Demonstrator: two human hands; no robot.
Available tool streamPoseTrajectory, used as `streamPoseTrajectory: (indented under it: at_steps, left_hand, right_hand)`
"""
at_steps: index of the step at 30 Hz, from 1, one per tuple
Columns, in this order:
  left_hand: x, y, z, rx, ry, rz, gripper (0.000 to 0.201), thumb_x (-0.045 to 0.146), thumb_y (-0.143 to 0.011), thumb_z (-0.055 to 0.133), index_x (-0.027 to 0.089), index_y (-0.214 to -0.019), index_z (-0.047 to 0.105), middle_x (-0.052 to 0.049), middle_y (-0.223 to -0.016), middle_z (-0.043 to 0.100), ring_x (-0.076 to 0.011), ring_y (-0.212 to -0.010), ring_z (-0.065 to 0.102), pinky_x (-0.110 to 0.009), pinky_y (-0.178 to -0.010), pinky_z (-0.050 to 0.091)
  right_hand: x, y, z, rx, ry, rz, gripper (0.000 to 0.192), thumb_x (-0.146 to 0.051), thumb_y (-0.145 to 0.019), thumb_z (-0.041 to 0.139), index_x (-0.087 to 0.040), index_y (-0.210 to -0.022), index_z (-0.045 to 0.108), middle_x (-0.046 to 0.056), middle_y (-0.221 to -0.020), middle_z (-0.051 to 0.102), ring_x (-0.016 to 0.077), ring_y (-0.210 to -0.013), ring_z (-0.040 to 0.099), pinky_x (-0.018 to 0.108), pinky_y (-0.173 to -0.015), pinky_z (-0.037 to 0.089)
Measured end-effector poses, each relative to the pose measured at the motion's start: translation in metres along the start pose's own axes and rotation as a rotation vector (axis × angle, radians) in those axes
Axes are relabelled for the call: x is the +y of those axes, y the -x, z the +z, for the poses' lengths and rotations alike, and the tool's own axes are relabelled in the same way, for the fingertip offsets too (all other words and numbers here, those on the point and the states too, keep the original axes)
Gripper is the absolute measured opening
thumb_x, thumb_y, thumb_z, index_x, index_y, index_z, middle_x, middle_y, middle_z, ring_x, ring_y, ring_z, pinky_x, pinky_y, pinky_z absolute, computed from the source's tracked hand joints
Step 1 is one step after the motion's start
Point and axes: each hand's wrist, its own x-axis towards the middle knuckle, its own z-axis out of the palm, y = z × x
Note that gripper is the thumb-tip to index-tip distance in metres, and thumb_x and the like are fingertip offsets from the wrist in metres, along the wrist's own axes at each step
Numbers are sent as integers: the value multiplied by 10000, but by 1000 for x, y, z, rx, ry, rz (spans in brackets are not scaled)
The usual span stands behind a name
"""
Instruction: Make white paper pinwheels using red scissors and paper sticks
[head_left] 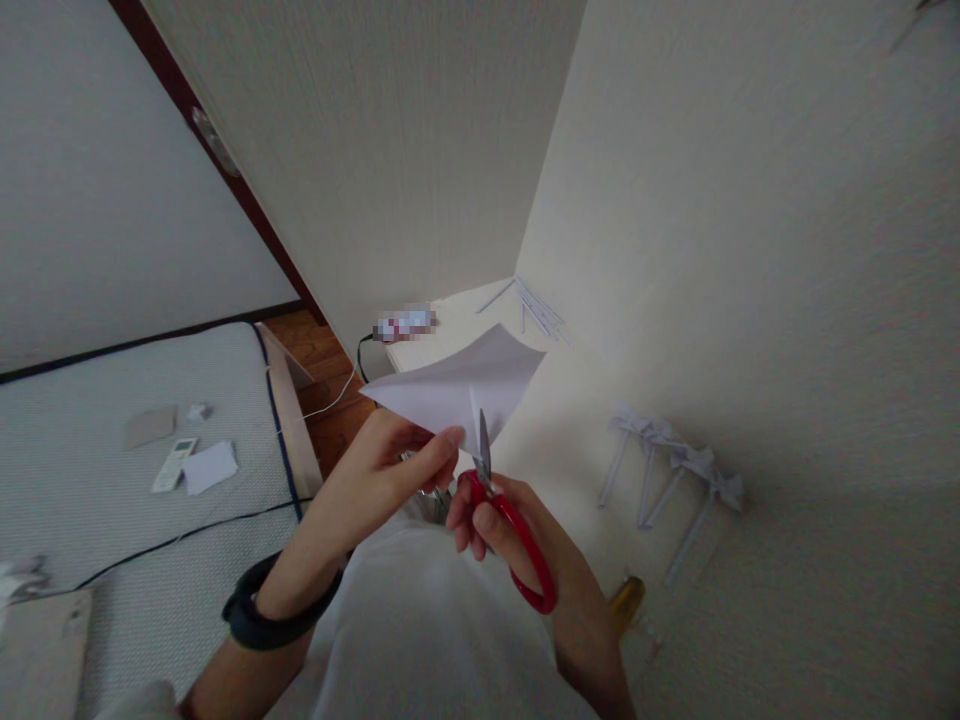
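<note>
My left hand (390,455) pinches the lower edge of a folded white sheet of paper (461,385), holding it up in front of me. My right hand (499,530) grips red-handled scissors (517,545) with fingers through the loops. The scissor blades (484,450) point upward and sit at the bottom edge of the paper, just right of my left thumb and fingers. A dark band sits on my left wrist (262,605).
A cream table (562,400) runs along the wall, with thin paper strips (536,310) at its far end and knotted paper strips (675,470) at the right. A yellow object (626,600) lies near my right arm. To the left, a mattress (112,480) holds a remote (174,463), papers and a black cable.
</note>
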Motion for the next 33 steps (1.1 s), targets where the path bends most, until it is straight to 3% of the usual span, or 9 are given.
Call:
streamPoseTrajectory:
  at_steps: [4,9,25,33]
  left_hand:
    - [1,0,1,33,0,-16,327,319,-825,574,186,-528,534,30,-468,524,-93,-437,470,-197,-412,349]
    - [-1,0,1,45,30,-20,326,314,-821,583,184,-526,533,33,-469,520,-89,-442,471,-191,-416,353]
    - [-2,1,1,52,104,-27,245,267,-821,581,186,-595,533,52,-497,517,-81,-454,472,-186,-436,362]
    - [-6,-1,-1,22,138,-19,237,263,-813,588,184,-594,542,56,-487,516,-73,-444,457,-171,-413,336]
  right_hand:
    - [0,0,1,13,-4,27,579,-749,-790,570,-181,-682,588,-5,-638,546,111,-567,473,247,-540,397]
    - [-1,2,3,41,25,45,591,-751,-801,554,-172,-759,664,-16,-616,528,114,-569,476,251,-553,404]
    - [-7,-2,2,16,57,92,698,-834,-727,533,-154,-652,676,-38,-501,475,80,-434,408,234,-457,334]
    - [-5,0,5,71,47,77,633,-756,-777,559,-153,-639,690,-39,-486,476,81,-435,426,219,-455,345]
